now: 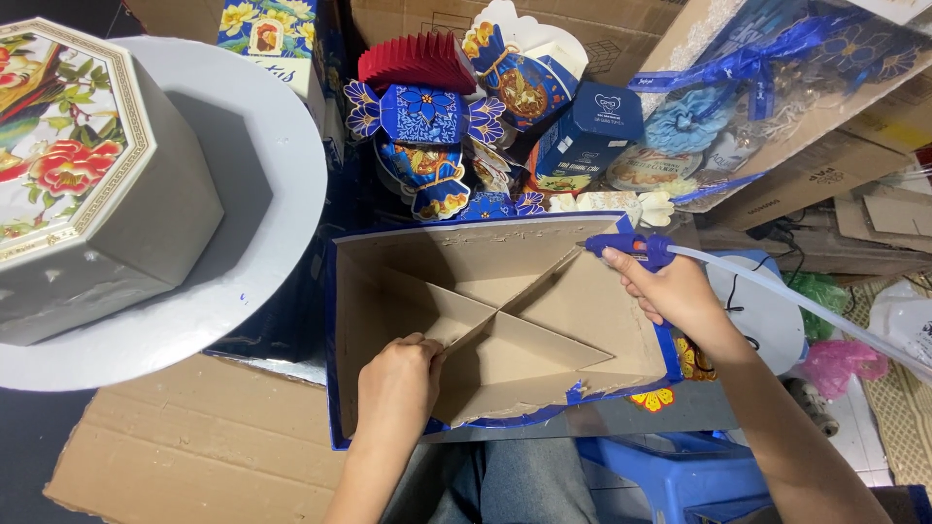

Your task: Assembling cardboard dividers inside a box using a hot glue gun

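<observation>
We are working over an open cardboard gift box [505, 320] with a blue outer skin, which sits tilted in front of us, resting toward our lap above a blue plastic stool [680, 475]. Inside it, brown cardboard dividers [505, 315] cross to make several wedge-shaped compartments. Our left hand [398, 383] reaches over the near wall and pinches the near end of a divider between thumb and fingers, closed on the card and steadying it. Our right hand [670, 291] is wrapped firmly around a blue hot glue gun [631, 245], its nozzle pointing left at the upper right corner of the box, just where the long diagonal divider meets the wall; a pale glue stick [806, 306] trails out behind the gun to the right. We judge the step in hand to be fixing the dividers to the box walls, with the joint at that far corner under the nozzle now. The next move, as we read it, calls for a steady line of glue along that seam while the left hand keeps the partition square and pressed, fingers clear of hot glue. An octagonal floral box [87, 175] stands to the left, and blue decorated packages [427, 121] lie beyond.
</observation>
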